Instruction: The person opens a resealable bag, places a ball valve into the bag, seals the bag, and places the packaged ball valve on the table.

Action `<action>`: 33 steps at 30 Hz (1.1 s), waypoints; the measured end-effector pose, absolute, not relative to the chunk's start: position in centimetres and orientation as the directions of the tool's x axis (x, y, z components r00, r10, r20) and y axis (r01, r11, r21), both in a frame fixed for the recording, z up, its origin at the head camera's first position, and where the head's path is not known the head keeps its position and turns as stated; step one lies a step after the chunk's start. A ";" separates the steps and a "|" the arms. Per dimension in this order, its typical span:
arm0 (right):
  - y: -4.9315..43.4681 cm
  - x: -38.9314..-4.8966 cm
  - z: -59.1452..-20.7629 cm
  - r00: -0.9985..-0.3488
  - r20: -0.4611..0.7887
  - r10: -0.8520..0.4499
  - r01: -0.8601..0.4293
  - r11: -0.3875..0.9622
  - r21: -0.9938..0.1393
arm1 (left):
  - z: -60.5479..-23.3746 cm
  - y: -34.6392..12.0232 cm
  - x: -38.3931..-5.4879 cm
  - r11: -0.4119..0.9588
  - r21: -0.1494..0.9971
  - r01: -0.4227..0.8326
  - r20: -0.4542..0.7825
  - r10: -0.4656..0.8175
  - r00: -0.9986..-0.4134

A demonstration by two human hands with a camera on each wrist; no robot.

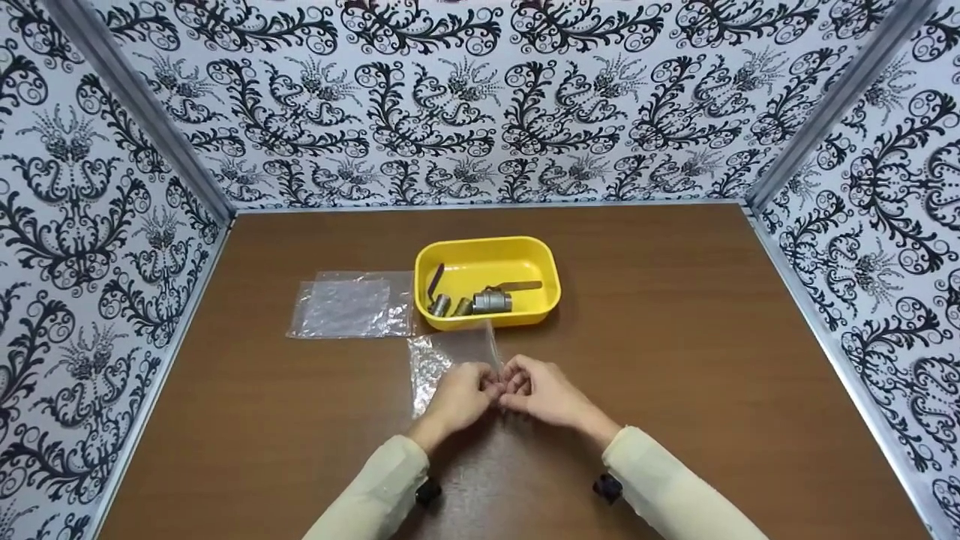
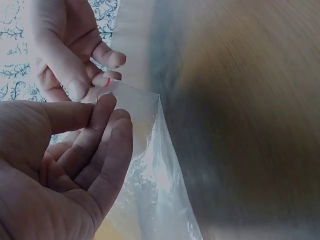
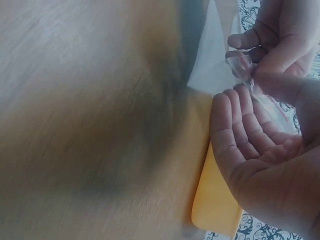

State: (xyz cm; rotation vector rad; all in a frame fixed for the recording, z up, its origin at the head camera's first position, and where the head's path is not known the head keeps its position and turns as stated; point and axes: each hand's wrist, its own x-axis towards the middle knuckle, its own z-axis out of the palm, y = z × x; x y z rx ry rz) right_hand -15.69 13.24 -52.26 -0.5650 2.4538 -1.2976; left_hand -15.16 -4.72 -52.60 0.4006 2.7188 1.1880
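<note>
Just near of the yellow tray [image 1: 510, 259], a clear bag [image 1: 435, 367] pinched at its edge

The table [image 1: 712, 337] is smooth brown wood grain, its walls [image 1: 450, 90] white with black scrollwork and framed by grey metal posts [image 1: 836, 101]. The tray, glossy with rounded corners, holds metal pieces along its near side: a thick steel valve [image 1: 492, 303] with a flat lever to the right, a smaller valve [image 1: 442, 304] with a dark lever at the left, and a dull piece [image 1: 463, 307] between. Left of the tray lie thin, crinkled clear sleeves [image 1: 349, 307], flat and overlapping.

The bag is limp, shiny film, creased and bright with glare, spreading left from the hands with its far end just beside the tray. The left hand [image 1: 457, 394] pinches its edge between thumb and forefinger; the right hand [image 1: 547, 390] pinches it close by, the two nearly touching.

Both wrist views show a red line [image 3: 286, 112] along the bag's edge, lost from above. The right one shows film bunched under the right thumb, the other fingers extended side by side; the left one shows the left hand's other fingers loosely bent.
</note>
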 end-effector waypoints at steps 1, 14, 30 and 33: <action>13.2 -15.6 -52.2 -0.874 -0.085 -0.479 -0.201 0.514 -0.834 | -52.6 -4.7 -15.1 0.653 0.736 0.178 -0.031 0.296 -0.955; 12.4 -15.3 -52.5 -0.917 -0.024 -0.398 -0.235 0.586 -0.775 | -53.3 -3.8 -14.4 0.656 0.729 0.197 -0.001 0.288 -0.958; 12.3 -15.4 -52.6 -0.921 -0.067 -0.384 -0.189 0.590 -0.785 | -53.1 -3.9 -14.4 0.602 0.787 0.135 -0.065 0.299 -0.952; 12.3 -15.4 -52.5 -0.921 -0.044 -0.387 -0.216 0.602 -0.769 | -53.0 -3.9 -14.4 0.585 0.804 0.101 -0.098 0.298 -0.950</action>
